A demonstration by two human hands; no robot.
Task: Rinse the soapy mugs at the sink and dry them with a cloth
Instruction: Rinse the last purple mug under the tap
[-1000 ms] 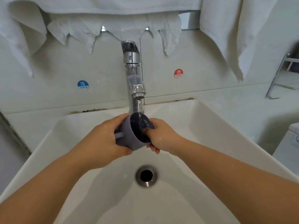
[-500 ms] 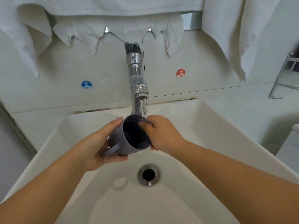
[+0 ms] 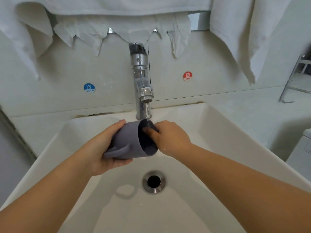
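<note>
Open white ceramic basin (image 3: 210,132) at lower frame around round steel drain (image 3: 153,181); blocked above centre by upright chrome tap (image 3: 141,78), overhung by white cloths (image 3: 117,26) along top.

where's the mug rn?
Head view, centre: the grey mug is tipped sideways under the tap, above the sink, gripped by the left hand, right hand fingers inside.

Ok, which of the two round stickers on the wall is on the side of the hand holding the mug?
The blue round COLD sticker, on the left hand's side; the red HOT sticker sits right of the chrome tap.
</note>
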